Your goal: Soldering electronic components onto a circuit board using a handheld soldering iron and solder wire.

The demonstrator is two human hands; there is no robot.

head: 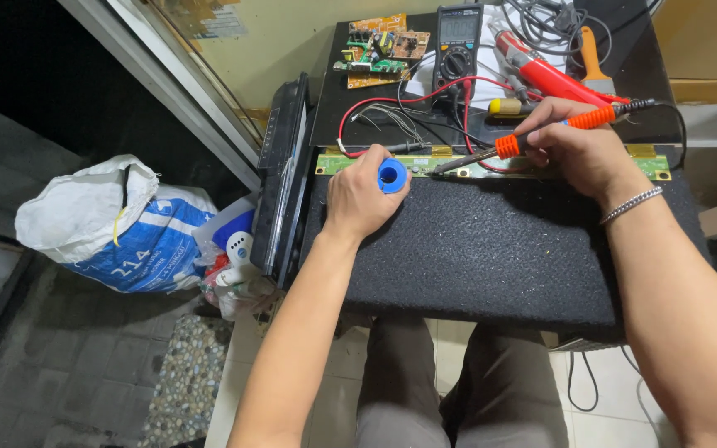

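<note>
Blue solder spool (392, 175), orange-gripped black soldering iron (541, 137), long green circuit strip (491, 164) with gold contacts, speckled black foam mat (491, 249), red and black probe leads (392, 104), white-and-blue woven sack (118, 228), silver bracelet (631, 204), grey pebbled floor (184, 382).

Black worktable (624, 79), dark foam mat (491, 249), long green circuit strip (458, 163), multimeter (456, 46), possibly 2 loose circuit boards (379, 50)

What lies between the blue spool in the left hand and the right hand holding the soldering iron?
In the head view, the soldering iron's metal tip and the long green circuit strip span that gap between blue spool and right hand.
</note>
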